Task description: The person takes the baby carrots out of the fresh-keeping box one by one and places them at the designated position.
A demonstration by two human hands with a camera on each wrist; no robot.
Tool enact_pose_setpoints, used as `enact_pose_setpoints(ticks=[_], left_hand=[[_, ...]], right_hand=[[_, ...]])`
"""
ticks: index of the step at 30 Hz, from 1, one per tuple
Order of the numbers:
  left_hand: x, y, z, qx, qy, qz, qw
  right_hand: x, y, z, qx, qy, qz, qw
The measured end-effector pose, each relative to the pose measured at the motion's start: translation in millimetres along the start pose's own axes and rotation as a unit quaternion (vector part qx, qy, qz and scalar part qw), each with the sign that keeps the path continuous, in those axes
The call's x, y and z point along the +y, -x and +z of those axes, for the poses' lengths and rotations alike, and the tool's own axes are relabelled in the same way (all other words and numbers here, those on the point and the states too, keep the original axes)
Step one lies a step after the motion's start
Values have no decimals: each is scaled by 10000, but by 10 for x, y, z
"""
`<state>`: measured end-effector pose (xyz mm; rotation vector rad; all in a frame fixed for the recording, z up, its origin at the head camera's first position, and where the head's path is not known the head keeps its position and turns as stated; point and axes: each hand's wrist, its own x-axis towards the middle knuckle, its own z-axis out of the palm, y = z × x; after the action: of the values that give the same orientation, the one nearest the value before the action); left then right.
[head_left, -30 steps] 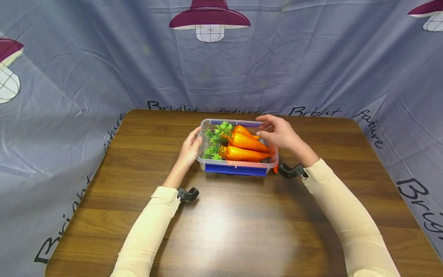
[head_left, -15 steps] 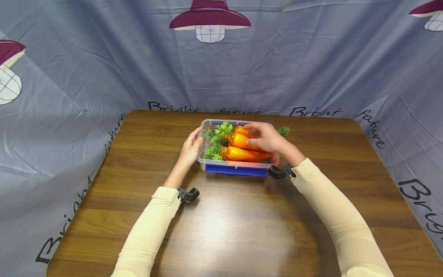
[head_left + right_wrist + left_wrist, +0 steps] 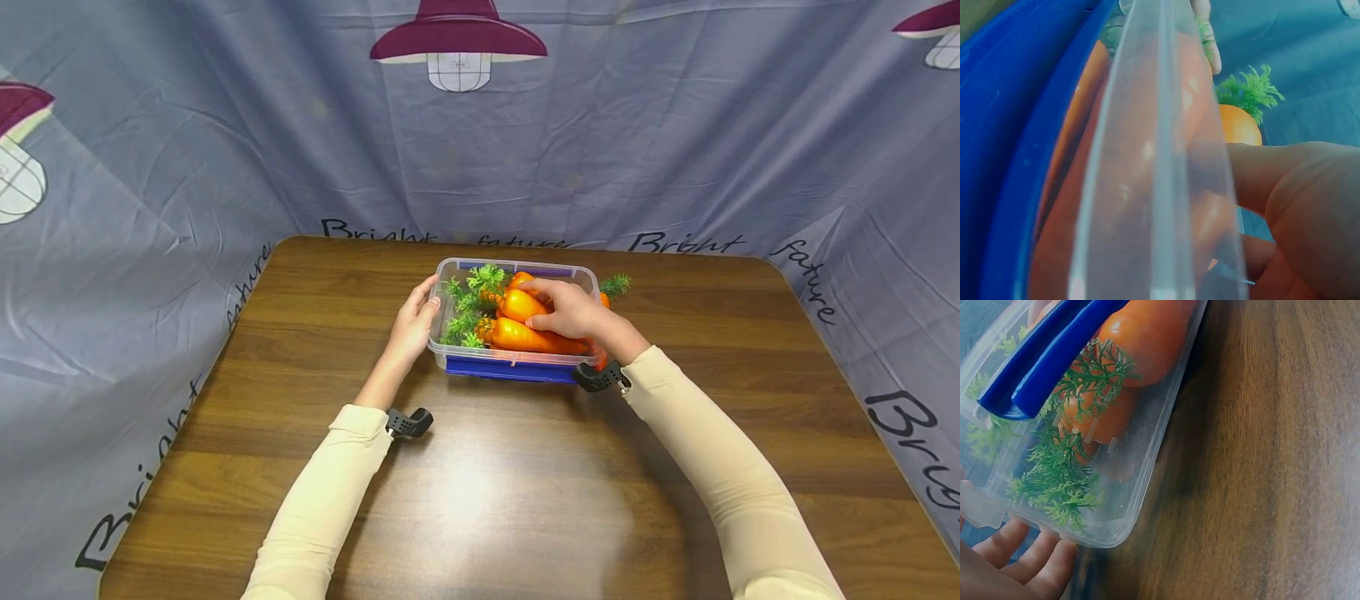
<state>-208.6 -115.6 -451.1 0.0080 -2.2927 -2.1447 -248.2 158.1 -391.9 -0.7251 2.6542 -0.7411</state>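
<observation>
A clear plastic food container point(image 3: 517, 355) with blue latches stands on the table, holding several orange carrots with green tops. My left hand point(image 3: 409, 327) grips its left end, thumb at the rim. In the left wrist view, the fingers point(image 3: 1054, 569) rest against the end wall. Over the right part of the container, my right hand point(image 3: 576, 312) has thumb and fingers around a carrot point(image 3: 522, 307) in the middle. Another carrot point(image 3: 517, 335) lies in front of it. The hand hides the carrots' tapered ends, and in the right wrist view the container wall covers the fingertips.
Outside the container's right end lies another carrot point(image 3: 604, 298), its green top point(image 3: 617, 287) pointing away. The brown wooden table point(image 3: 480, 483) extends around everything. A grey-blue curtain point(image 3: 465, 167) with printed lamps and lettering hangs behind and at both sides.
My right hand has come left and down from the container's right rim onto the middle carrot, uncovering the green top outside. My left hand has stayed on the container.
</observation>
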Motion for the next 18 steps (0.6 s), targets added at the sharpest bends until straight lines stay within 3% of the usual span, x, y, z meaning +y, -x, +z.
enact_pose_setpoints(ticks=[11, 18], left_hand=[[-16, -11, 2, 17, 56, 52, 10000], [-36, -16, 5, 39, 121, 65, 9999]], right_hand=[[17, 31, 5, 114, 24, -21, 9999], [54, 61, -1, 403, -349, 57, 9986]])
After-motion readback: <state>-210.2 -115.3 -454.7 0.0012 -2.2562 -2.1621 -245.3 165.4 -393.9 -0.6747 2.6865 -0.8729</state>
